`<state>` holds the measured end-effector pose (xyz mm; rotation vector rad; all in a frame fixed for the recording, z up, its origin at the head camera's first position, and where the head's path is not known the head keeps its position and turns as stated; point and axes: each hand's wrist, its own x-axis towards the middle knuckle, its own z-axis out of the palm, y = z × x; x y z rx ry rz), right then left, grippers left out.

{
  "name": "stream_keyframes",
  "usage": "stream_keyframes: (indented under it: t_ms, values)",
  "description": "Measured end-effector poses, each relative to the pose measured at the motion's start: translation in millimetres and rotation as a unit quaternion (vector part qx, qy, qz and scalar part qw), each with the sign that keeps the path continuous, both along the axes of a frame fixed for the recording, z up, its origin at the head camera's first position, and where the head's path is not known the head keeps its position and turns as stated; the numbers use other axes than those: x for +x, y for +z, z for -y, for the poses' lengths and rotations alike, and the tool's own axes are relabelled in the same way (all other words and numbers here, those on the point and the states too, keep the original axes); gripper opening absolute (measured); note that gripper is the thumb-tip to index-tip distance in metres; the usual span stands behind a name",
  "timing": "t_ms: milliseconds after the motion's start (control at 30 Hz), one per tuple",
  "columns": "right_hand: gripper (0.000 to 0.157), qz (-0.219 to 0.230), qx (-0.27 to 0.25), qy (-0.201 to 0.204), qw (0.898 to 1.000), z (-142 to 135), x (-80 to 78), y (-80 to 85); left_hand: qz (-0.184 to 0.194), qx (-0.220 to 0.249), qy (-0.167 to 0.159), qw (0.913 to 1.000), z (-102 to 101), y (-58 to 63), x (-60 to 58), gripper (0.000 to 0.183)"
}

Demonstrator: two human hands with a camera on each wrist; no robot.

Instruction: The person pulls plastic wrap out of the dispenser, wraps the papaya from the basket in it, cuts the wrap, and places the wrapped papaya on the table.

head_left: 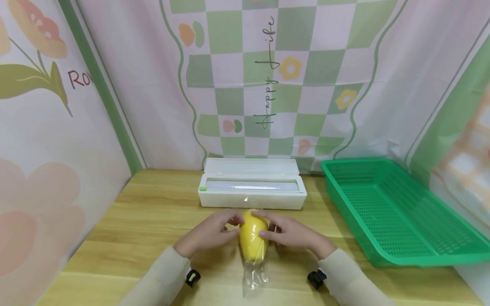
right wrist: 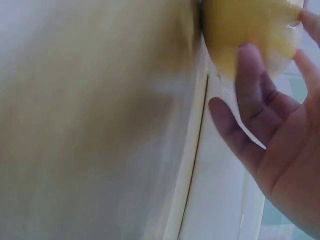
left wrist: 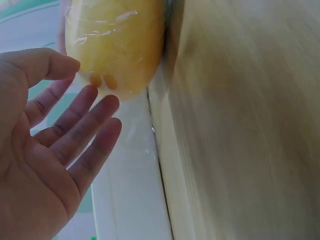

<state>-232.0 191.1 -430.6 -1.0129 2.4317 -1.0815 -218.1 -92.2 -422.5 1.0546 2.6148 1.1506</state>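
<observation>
A yellow mango [head_left: 253, 238] in clear plastic film sits at the middle of the table, with loose film [head_left: 254, 276] trailing from its near end. My right hand [head_left: 296, 231] curls its fingers round the mango's right side, index finger across the top and thumb on the front. On the other side, my left hand [head_left: 210, 231] has its fingertips at the mango's upper left edge. In the left wrist view, the left fingers [left wrist: 85, 132] are spread and slightly bent by the mango's end. Whether they press on it is hard to tell.
Just behind the mango stands a white film dispenser box [head_left: 252, 199] with its lid [head_left: 250, 166] raised. A green plastic basket [head_left: 398, 259] lies at the right. The wooden table [head_left: 153, 199] meets patterned curtains [head_left: 325, 25] at the back and sides.
</observation>
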Motion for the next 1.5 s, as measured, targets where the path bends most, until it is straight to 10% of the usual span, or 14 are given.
stream_keyframes:
  t_ms: [233,533,767,1200,1500]
  values:
    - [0.053,-0.026,0.022,-0.006,0.999,4.3,1.4,4.4,-0.095,-0.059,-0.009,0.9937,1.4,-0.6,3.8,0.036]
    - [0.054,0.001,0.028,-0.020,0.999,7.1,0.9,7.8,-0.234,-0.139,-0.091,0.9580,-4.0,-3.4,30.3,0.044]
    - [0.054,0.010,0.027,-0.028,0.999,8.0,0.6,8.8,-0.313,-0.106,-0.142,0.9329,-8.8,-2.0,37.6,0.023]
    - [0.054,0.035,0.016,-0.029,0.999,8.2,-0.8,4.6,-0.340,-0.074,-0.177,0.9207,-13.0,3.0,41.1,0.025]
    - [0.054,0.060,0.017,-0.034,0.998,8.0,-1.6,6.9,-0.301,-0.038,-0.084,0.9491,-13.3,7.2,23.5,0.010]
